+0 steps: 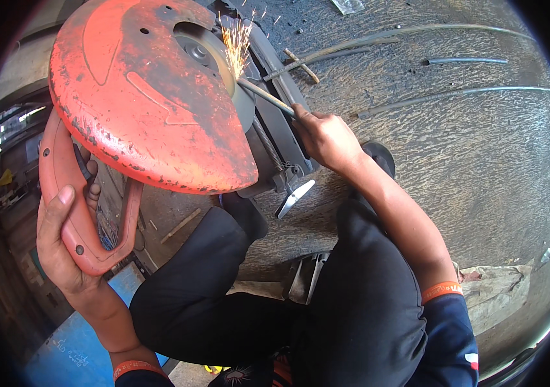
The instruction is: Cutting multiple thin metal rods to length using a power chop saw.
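Note:
A chop saw with a worn red blade guard (152,109) fills the upper left. My left hand (65,238) is wrapped round its red D-shaped handle (88,238), fingers inside the loop by the trigger. From the guard's right side shows the grey cutting disc (244,103). My right hand (326,137) grips a thin metal rod (265,95), whose far end meets the disc's edge. Orange sparks (236,45) spray upward from that contact. Below the disc lies the saw's vise screw (267,143) with a silver crank handle (295,198).
Long thin metal rods (468,91) and a short tube (468,60) lie on the stained floor to the right. A small wooden stick (302,66) is beside the saw base. My bent knees (204,258) are close below the saw. A blue panel (75,348) is at lower left.

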Demonstrator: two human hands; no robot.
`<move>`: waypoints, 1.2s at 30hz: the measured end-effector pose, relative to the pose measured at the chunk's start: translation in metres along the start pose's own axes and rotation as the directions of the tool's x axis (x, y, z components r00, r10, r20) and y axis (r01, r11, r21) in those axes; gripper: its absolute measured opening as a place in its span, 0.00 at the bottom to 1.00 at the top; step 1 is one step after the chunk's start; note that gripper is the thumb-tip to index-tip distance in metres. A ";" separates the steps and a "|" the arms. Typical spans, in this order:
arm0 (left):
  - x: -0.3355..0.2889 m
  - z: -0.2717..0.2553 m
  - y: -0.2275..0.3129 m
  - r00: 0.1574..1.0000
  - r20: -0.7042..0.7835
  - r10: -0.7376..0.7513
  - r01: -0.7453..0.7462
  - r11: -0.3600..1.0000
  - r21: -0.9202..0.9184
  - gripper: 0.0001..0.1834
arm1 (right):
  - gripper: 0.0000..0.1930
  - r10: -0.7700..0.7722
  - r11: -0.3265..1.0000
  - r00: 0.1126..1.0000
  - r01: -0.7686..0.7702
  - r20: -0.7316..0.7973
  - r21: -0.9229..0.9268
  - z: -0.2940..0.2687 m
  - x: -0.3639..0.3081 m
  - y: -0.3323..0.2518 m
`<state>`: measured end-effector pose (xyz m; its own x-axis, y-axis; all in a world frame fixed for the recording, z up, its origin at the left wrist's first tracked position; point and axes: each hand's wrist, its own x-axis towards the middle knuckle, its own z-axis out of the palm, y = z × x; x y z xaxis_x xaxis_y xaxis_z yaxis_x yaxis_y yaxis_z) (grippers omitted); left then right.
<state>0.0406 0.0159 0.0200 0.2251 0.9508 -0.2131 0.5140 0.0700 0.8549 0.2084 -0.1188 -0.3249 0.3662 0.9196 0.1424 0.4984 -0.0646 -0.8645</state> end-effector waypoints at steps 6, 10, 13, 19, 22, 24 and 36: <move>0.000 -0.001 -0.001 1.000 0.004 -0.016 0.016 1.000 -0.011 0.32 | 0.25 -0.003 0.983 0.998 0.014 0.061 -0.183 0.000 -0.003 0.002; 0.000 -0.002 -0.003 1.000 -0.016 0.001 -0.002 1.000 -0.016 0.32 | 0.25 -0.045 0.980 0.999 0.046 0.011 -0.193 -0.003 -0.003 -0.003; 0.001 -0.003 -0.004 1.000 0.023 0.016 -0.016 1.000 -0.010 0.32 | 0.21 -0.036 0.993 0.996 0.026 -0.083 -0.117 -0.011 -0.005 -0.013; 0.005 -0.007 0.001 0.998 0.059 -0.033 0.027 0.996 0.090 0.34 | 0.19 0.480 0.833 0.850 -0.519 0.216 0.194 -0.034 0.007 -0.013; 0.003 -0.003 -0.001 0.997 0.078 -0.008 0.004 0.999 0.049 0.35 | 0.19 0.404 0.841 0.879 -0.465 0.252 0.275 -0.037 0.012 -0.008; 0.002 -0.001 -0.002 0.997 0.076 0.011 -0.012 1.000 0.017 0.35 | 0.19 0.358 0.832 0.889 -0.443 0.286 0.335 -0.036 0.012 -0.007; 0.000 0.002 -0.005 0.999 0.009 0.037 -0.036 0.998 -0.053 0.32 | 0.11 0.194 0.946 0.977 -0.210 0.088 0.247 -0.026 0.004 -0.011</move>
<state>0.0396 0.0144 0.0148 0.2510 0.9500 -0.1855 0.4605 0.0514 0.8862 0.2248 -0.1247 -0.3020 0.3852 0.9201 -0.0708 0.2001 -0.1582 -0.9669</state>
